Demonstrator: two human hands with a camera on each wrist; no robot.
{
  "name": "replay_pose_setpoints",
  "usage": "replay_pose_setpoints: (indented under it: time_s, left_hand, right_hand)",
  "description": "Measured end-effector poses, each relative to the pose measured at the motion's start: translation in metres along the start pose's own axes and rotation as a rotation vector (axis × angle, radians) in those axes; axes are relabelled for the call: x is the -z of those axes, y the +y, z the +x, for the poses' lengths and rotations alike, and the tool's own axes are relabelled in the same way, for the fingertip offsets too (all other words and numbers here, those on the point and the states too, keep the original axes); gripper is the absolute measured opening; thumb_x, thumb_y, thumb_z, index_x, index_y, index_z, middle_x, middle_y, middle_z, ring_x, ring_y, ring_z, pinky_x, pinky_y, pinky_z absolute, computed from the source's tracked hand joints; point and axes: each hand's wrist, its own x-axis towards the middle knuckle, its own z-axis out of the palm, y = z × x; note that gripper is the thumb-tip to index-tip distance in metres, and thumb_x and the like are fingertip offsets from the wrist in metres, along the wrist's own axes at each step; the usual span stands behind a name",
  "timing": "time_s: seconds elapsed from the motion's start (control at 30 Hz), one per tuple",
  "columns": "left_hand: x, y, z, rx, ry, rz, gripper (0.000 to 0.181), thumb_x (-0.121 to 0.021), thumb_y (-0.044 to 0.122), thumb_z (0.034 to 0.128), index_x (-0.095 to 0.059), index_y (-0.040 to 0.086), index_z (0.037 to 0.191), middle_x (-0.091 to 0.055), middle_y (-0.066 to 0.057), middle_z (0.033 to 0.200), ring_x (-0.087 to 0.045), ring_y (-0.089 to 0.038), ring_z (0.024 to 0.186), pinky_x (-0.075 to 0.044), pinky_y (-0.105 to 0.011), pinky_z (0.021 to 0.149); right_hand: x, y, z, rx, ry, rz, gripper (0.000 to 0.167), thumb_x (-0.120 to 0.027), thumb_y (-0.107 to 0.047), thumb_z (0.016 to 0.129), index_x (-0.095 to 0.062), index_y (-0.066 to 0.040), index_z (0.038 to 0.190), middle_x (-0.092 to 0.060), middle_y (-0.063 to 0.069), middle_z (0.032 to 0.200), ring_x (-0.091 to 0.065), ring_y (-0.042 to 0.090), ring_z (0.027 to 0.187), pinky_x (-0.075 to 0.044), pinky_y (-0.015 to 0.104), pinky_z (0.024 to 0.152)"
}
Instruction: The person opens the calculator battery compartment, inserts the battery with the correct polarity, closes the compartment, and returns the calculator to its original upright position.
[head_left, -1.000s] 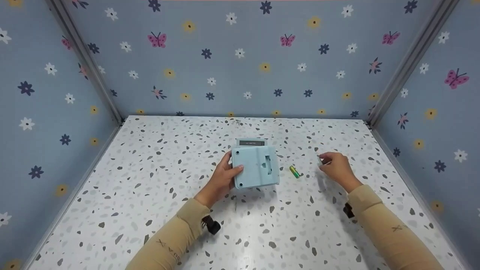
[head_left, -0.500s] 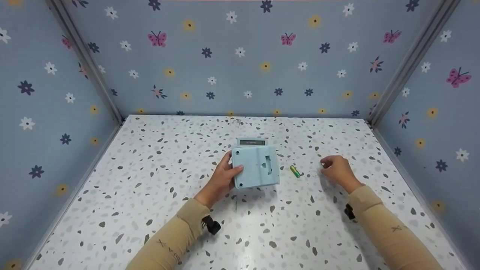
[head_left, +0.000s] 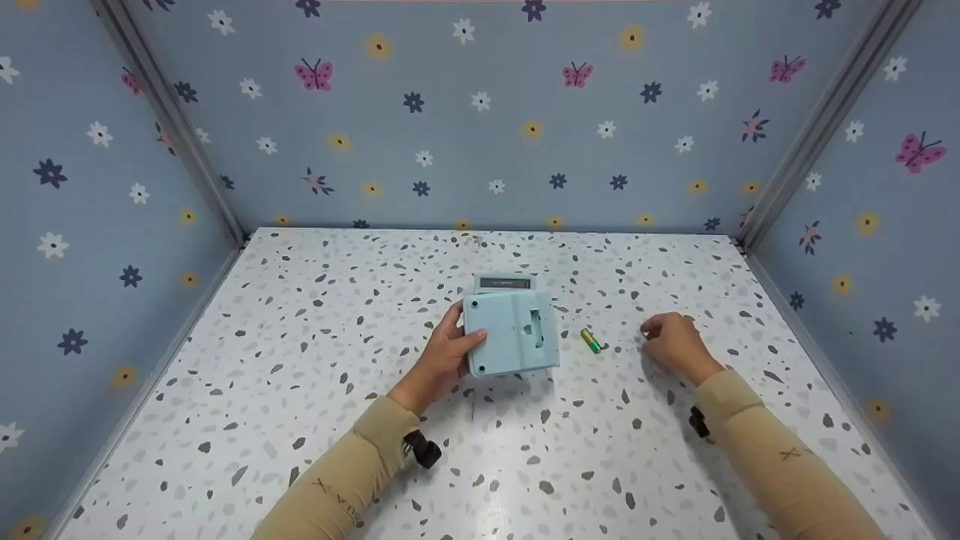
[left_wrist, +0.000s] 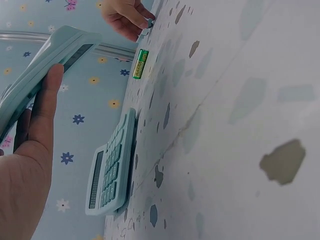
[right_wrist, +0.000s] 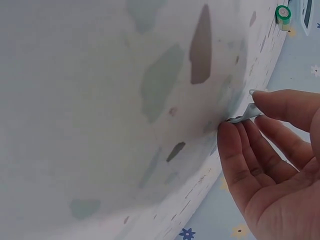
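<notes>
My left hand point(head_left: 442, 356) grips a light blue calculator point(head_left: 496, 341), its back turned up, thumb across it. An open battery slot point(head_left: 537, 330) shows on that back. Behind it a second light blue calculator point(left_wrist: 112, 170) lies on the table, keys up, partly hidden in the head view. Right of the held one lies a green and yellow battery point(head_left: 591, 341). Further right, my right hand point(head_left: 675, 341) pinches a small light blue plastic piece, apparently a battery cover point(right_wrist: 245, 114), low over the tabletop; whether it touches the table I cannot tell.
The speckled white table point(head_left: 337, 450) is walled by blue flowered panels point(head_left: 480, 112) at the back and both sides. Grey metal posts point(head_left: 176, 127) stand at the back corners. A black camera strap point(head_left: 422, 448) sits at my left wrist.
My right hand has shifted slightly right and down with the small piece, which has become mostly hidden in the head view. My left hand and the held calculator stay where they were.
</notes>
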Motion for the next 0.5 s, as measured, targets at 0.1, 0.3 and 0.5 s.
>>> replay_pose_setpoints:
  time_s: [0.1, 0.3, 0.5]
  left_hand:
    - [0.0004, -0.0003, 0.0001, 0.003, 0.003, -0.003, 0.067, -0.056, 0.009, 0.1115, -0.024, 0.019, 0.170, -0.046, -0.023, 0.167, -0.061, -0.032, 0.138, -0.057, -0.054, 0.112]
    - [0.0010, -0.0002, -0.0003, 0.004, 0.007, 0.001, 0.069, -0.058, 0.011, 0.1115, -0.024, 0.020, 0.171, -0.046, -0.022, 0.167, -0.060, -0.034, 0.140, -0.056, -0.055, 0.112]
    - [0.0036, -0.0020, -0.0001, 0.001, 0.003, -0.003, 0.069, -0.058, 0.012, 0.1116, -0.024, 0.021, 0.171, -0.046, -0.022, 0.168, -0.060, -0.034, 0.140, -0.056, -0.055, 0.113]
  right_hand:
    - [-0.0008, -0.0012, 0.0004, -0.005, -0.005, -0.014, 0.039, -0.069, -0.001, 0.094, -0.069, 0.010, 0.132, -0.070, 0.027, 0.125, -0.066, 0.037, 0.112, -0.055, 0.054, 0.102]
    - [-0.0010, -0.0017, 0.0012, -0.014, -0.024, -0.023, 0.041, -0.068, 0.000, 0.094, -0.068, 0.010, 0.133, -0.070, 0.028, 0.125, -0.066, 0.037, 0.110, -0.057, 0.052, 0.100]
    - [-0.0022, -0.0020, 0.0017, -0.005, -0.027, -0.024, 0.041, -0.068, 0.000, 0.094, -0.068, 0.010, 0.134, -0.070, 0.029, 0.126, -0.067, 0.038, 0.111, -0.058, 0.051, 0.100]
